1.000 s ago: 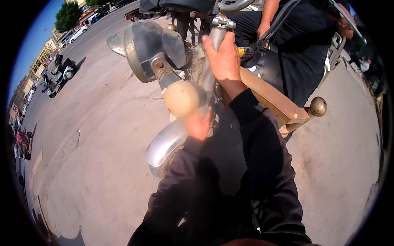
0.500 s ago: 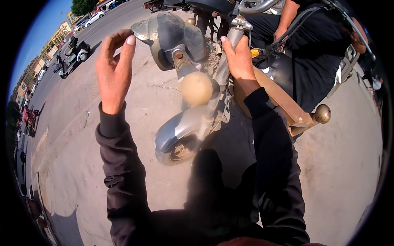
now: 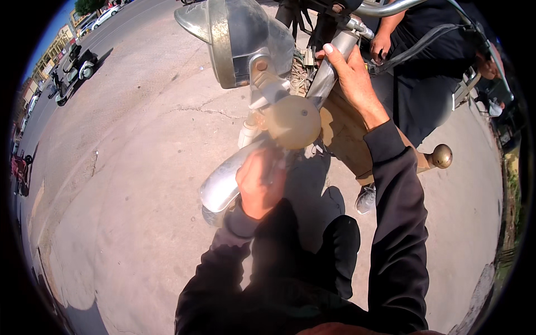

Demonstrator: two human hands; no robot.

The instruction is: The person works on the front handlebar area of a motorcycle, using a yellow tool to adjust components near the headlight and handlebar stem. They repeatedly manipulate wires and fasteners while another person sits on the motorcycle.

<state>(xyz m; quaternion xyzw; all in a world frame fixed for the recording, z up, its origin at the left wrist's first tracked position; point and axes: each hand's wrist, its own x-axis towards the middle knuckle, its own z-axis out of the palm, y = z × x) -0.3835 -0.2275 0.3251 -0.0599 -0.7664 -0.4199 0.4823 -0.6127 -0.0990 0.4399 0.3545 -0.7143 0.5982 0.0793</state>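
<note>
Outdoors, on open ground beside a road (image 3: 125,25), in bright sun.

Told from cracked, pale pavement (image 3: 139,145) stretching up to the road, a white car (image 3: 105,17) farther off, a scooter (image 3: 76,72) standing nearer, a row of yellowish buildings (image 3: 50,54) beyond, a green tree (image 3: 88,6) and a strip of blue sky (image 3: 54,32).

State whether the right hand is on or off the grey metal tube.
On: the right hand grips the metal tube, thumb across its front.
</note>
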